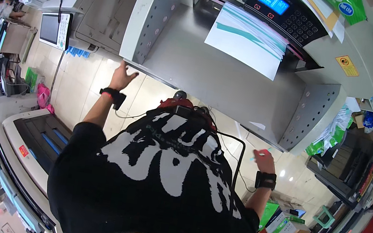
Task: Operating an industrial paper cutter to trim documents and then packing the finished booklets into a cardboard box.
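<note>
In front of me is a grey electric paper cutter (pixel 231 82) with a flat metal bed. On the bed, a stack of white sheets with teal bands (pixel 247 41) lies fanned out, its far end under the cutter's front panel. My left hand (pixel 122 77) is at the bed's front left corner, thumb and forefinger apart, holding nothing. Low beside the front right corner, my right hand (pixel 264 161) has its fingers curled. A small pale teal bit shows at its fingertips, too small to name. A small white paper scrap (pixel 257 126) lies near the bed's front edge.
A lit control panel (pixel 272 1) with a keypad tops the cutter. Perforated side walls (pixel 311 116) flank the bed. A large copier (pixel 108 11) stands left, another machine (pixel 37 136) behind it. Boxes (pixel 287 227) and a dark printer (pixel 349 164) are at the right.
</note>
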`<state>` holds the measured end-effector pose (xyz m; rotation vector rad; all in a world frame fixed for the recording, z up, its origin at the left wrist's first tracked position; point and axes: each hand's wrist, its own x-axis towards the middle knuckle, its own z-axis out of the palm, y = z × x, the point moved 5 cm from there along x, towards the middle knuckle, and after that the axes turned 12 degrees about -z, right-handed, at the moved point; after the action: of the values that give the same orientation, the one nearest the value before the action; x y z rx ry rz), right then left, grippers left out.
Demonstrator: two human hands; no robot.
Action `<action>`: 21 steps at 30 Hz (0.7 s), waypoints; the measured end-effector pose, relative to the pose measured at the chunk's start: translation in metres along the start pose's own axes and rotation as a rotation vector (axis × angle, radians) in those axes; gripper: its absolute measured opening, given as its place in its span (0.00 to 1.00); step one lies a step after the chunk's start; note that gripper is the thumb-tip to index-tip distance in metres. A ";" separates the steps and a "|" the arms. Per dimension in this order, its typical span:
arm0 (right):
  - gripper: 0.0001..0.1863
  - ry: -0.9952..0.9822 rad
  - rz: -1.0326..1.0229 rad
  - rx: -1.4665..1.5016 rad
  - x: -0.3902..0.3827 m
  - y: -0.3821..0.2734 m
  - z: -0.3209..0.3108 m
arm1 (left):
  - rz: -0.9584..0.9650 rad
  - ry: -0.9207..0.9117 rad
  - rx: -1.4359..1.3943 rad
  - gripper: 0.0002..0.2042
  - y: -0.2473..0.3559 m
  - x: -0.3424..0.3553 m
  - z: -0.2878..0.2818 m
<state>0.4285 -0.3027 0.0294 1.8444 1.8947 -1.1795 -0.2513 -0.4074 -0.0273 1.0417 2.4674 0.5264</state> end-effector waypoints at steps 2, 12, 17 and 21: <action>0.21 -0.041 -0.369 0.208 -0.023 -0.105 -0.025 | -0.028 -0.275 0.253 0.25 0.002 -0.010 0.000; 0.37 0.584 -0.905 -0.494 0.229 -0.305 -0.131 | 0.431 -0.793 0.004 0.15 0.167 -0.089 -0.048; 0.54 0.405 -0.612 -0.649 0.240 -0.320 -0.118 | 0.364 -0.703 -0.121 0.20 0.159 -0.102 -0.064; 0.56 0.528 -0.684 -0.725 0.228 -0.318 -0.123 | 0.539 -0.699 0.061 0.21 0.184 -0.100 -0.051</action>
<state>0.1406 -0.0144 0.0733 1.1818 2.8510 -0.0006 -0.1056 -0.3713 0.1275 1.5973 1.5974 0.1792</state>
